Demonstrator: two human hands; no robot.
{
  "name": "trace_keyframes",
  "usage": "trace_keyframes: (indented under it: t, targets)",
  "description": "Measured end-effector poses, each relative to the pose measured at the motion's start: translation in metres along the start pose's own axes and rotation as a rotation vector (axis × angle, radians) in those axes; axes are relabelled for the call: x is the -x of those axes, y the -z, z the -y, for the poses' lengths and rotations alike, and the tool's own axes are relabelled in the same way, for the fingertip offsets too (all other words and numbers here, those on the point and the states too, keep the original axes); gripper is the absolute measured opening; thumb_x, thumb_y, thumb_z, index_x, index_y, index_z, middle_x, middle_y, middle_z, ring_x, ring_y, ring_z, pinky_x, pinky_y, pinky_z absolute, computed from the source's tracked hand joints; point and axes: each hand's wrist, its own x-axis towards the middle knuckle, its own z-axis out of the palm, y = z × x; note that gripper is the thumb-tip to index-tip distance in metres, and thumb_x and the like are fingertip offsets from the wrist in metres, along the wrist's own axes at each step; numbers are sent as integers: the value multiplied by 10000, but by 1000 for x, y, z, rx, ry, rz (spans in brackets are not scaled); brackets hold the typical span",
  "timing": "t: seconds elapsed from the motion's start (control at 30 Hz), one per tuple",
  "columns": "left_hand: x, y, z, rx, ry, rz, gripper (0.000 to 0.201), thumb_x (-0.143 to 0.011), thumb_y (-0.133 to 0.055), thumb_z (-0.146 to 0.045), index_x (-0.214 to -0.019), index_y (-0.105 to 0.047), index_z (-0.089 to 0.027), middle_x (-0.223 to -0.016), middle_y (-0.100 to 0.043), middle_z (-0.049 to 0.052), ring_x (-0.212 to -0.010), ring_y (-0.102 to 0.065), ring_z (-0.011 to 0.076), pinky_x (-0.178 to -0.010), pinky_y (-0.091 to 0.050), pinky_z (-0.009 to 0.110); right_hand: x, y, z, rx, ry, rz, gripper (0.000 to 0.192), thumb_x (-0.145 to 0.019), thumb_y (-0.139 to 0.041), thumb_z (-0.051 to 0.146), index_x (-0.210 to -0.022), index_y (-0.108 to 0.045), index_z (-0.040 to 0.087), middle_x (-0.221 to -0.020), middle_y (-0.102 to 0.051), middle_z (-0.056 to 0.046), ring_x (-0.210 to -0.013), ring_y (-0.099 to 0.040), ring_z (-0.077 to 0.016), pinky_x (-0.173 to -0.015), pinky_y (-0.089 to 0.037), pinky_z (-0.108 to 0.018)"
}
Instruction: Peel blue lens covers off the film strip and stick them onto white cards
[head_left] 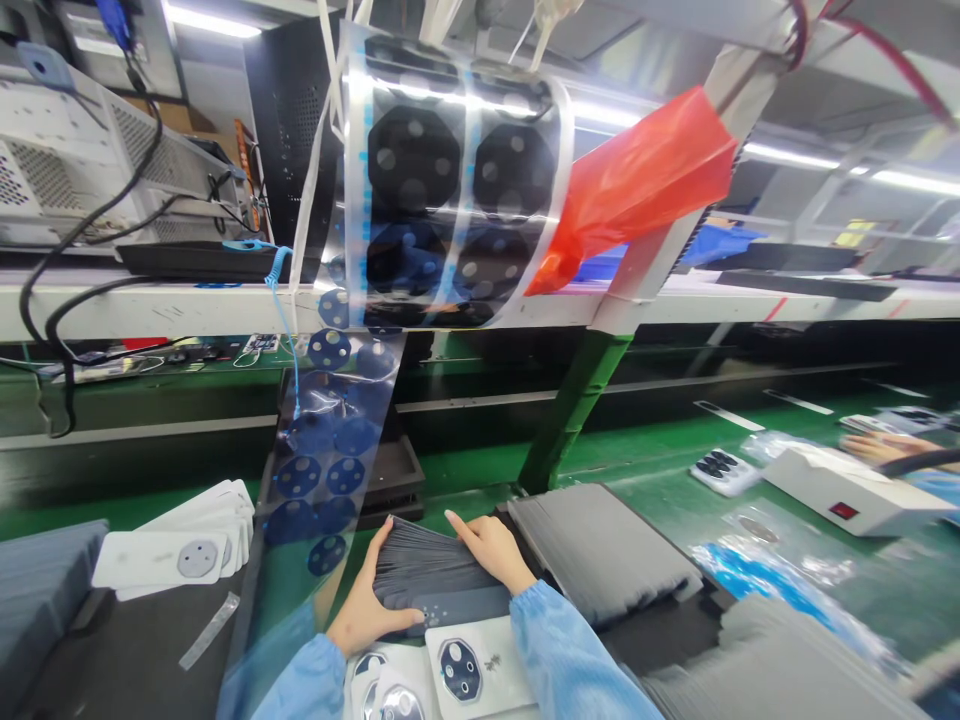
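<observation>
Between my hands stands a fanned stack of thin dark grey sheets. My left hand grips its left side, thumb across the near edge and fingers at the far left corner. Around the right side, my right hand is closed on the stack, its thumb pointing up and left; some of its fingers are hidden. Just below lie white phone back-shaped panels with dark octagonal camera patches. A clear film strip with blue round stickers hangs left of my left hand.
A roll of film with black octagonal stickers hangs above. Grey sheet stacks lie to the right. White panels rest on a black tray at left. A green-taped post rises ahead. Another person's hand is at far right.
</observation>
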Motion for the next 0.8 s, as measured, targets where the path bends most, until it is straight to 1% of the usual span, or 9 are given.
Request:
trace_keyframes:
  t: [0.17, 0.33, 0.43, 0.47, 0.53, 0.6, 0.63, 0.73, 0.8]
  targets:
    - [0, 2, 0, -59, -30, -20, 1209, -578, -882, -181, -1578, -221, -333, -1661, -223, 98, -1540, -233, 364, -1267, -168, 561, 5, 1, 5, 2, -6, 19, 276, -996, -610, 427, -1133, -691, 202, -1187, -697, -42, -999, -694, -245, -869, -594, -403]
    - [1, 4, -2, -114, -71, -7, 1208, -540, -896, -171, -1564, -272, -316, -1671, -167, 106, -1557, -155, 386, -1275, -112, 566, 9, 1, 2, -46, -24, 57, 268, -998, -613, 420, -1133, -688, 202, -1180, -699, -50, -984, -694, -229, -864, -591, -401]
    - [0, 4, -3, -130, -64, 6, 1244, -539, -911, -172, -1578, -246, -339, -1707, -117, 92, -1567, -129, 381, -1275, -94, 570, 7, -2, -1, -127, -35, 60, 248, -995, -622, 405, -1125, -688, 204, -1178, -699, -55, -982, -692, -219, -861, -589, -397]
    - [0, 5, -3, -133, -54, 11, 1249, -538, -911, -164, -1579, -247, -348, -1705, -151, 93, -1563, -152, 381, -1271, -107, 576, 6, -2, -4, -167, -34, 57, 242, -993, -626, 400, -1119, -691, 204, -1177, -700, -53, -981, -691, -219, -860, -589, -394]
    - [1, 5, -3, -132, -28, 21, 1230, -549, -899, -145, -1577, -257, -358, -1653, -310, 105, -1524, -274, 381, -1253, -182, 583, 4, -1, -11, -273, -25, 42, 247, -987, -636, 396, -1119, -694, 195, -1183, -698, -47, -987, -691, -230, -857, -590, -394]
    - [1, 4, -4, -123, -12, 26, 1187, -570, -882, -139, -1569, -278, -352, -1559, -455, 105, -1459, -399, 367, -1228, -262, 560, 4, 3, -21, -405, -15, 10, 270, -983, -640, 401, -1134, -690, 182, -1192, -694, -45, -1005, -690, -248, -865, -588, -408]
    - [1, 4, -5, -118, -9, 26, 1167, -580, -874, -140, -1566, -285, -348, -1526, -493, 100, -1437, -434, 357, -1219, -286, 543, 5, 5, -28, -478, -11, -10, 282, -985, -638, 403, -1146, -685, 176, -1196, -693, -49, -1018, -689, -252, -877, -585, -420]
    - [1, 3, -9, -102, -12, 23, 1115, -587, -858, -133, -1546, -326, -338, -1497, -517, 81, -1431, -444, 342, -1226, -281, 512, 13, 7, -46, -690, -10, -68, 293, -997, -621, 405, -1174, -670, 177, -1218, -690, -71, -1070, -680, -249, -937, -559, -464]
    - [0, 2, -11, -93, -14, 27, 1097, -584, -850, -122, -1533, -344, -337, -1492, -518, 76, -1433, -441, 343, -1231, -268, 517, 21, 3, -54, -815, -13, -94, 305, -999, -616, 410, -1193, -665, 179, -1261, -678, -85, -1133, -660, -258, -989, -526, -497]
